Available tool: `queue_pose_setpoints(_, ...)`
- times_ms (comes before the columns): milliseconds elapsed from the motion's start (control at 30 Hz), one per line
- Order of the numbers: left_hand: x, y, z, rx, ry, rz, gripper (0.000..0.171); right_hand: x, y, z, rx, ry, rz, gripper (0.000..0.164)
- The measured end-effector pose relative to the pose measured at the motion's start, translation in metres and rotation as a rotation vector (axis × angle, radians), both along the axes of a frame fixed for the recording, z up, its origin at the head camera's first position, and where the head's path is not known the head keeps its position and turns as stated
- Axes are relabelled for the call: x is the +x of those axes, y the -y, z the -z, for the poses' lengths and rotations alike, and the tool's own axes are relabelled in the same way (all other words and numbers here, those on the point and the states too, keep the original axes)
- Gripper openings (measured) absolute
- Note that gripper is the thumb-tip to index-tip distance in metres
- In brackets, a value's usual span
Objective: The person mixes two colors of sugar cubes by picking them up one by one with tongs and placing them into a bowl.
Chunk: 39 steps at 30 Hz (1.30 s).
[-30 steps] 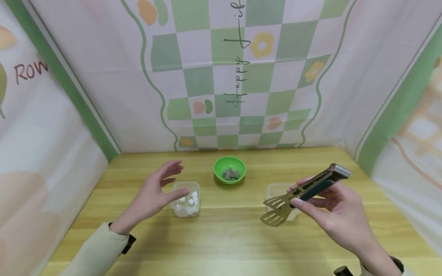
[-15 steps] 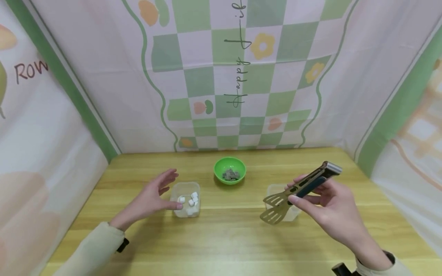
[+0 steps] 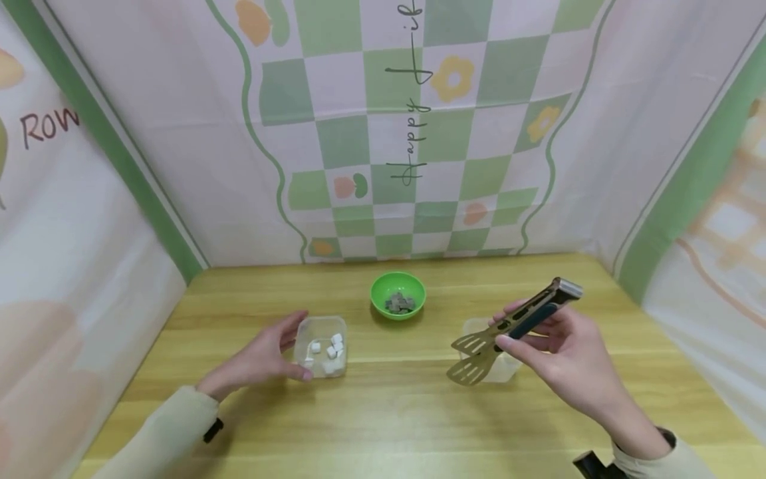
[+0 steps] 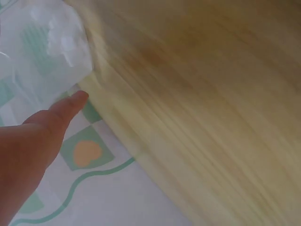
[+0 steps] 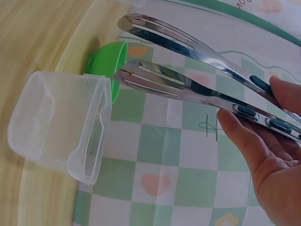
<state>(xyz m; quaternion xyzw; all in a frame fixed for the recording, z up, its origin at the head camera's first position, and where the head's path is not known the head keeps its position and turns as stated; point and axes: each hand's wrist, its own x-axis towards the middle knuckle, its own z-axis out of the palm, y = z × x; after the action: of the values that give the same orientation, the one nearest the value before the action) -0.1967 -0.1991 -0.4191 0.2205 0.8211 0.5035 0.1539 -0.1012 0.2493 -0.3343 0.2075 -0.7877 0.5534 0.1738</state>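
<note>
My left hand [image 3: 269, 356] is at the left side of a clear plastic container [image 3: 304, 326] with several white cubes [image 3: 332, 350] inside. Its thumb lies by the near left corner and its fingers by the far left one. In the left wrist view one finger [image 4: 70, 106] points at the container [image 4: 75, 56] and looks just short of it. My right hand [image 3: 568, 356] holds metal tongs [image 3: 520, 322] between thumb and fingers, their slotted ends apart with nothing between them. Below the tongs stands a second clear container [image 5: 56, 122], partly hidden in the head view.
A green bowl [image 3: 383, 307] with several small grey pieces [image 3: 399, 303] stands at the back middle of the wooden table [image 3: 383, 419]. A patterned cloth [image 3: 431, 133] hangs behind the table, with more cloth at both sides.
My left hand has come down from above the cube container to its left side. My right hand has shifted slightly left with the tongs. The containers and the bowl stay in place.
</note>
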Motion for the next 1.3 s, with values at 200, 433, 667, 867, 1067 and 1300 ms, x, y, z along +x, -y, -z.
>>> queue_pose_setpoints(200,-0.005,0.0,0.005,-0.004,0.013,0.001,0.115,-0.003,0.001,0.001,-0.006,0.022,0.012,0.037)
queue_pose_setpoints(433,-0.011,0.001,0.005,0.018,0.046,-0.015,0.111,-0.009,0.002,-0.001,-0.002,0.023,0.02,0.037)
queue_pose_setpoints(667,-0.014,0.006,0.01,0.056,0.079,0.035,0.114,-0.014,0.002,0.0,-0.048,0.025,-0.003,0.037)
queue_pose_setpoints(867,-0.015,0.006,0.015,0.107,0.112,0.045,0.112,-0.015,0.0,-0.001,-0.05,0.033,0.012,0.037)
queue_pose_setpoints(1067,-0.018,0.004,0.017,0.133,0.116,0.061,0.106,-0.017,0.0,-0.002,-0.079,0.045,0.01,0.038)
queue_pose_setpoints(1300,-0.016,0.002,0.022,0.112,0.102,0.041,0.103,-0.017,-0.001,0.001,-0.049,0.058,0.052,0.038)
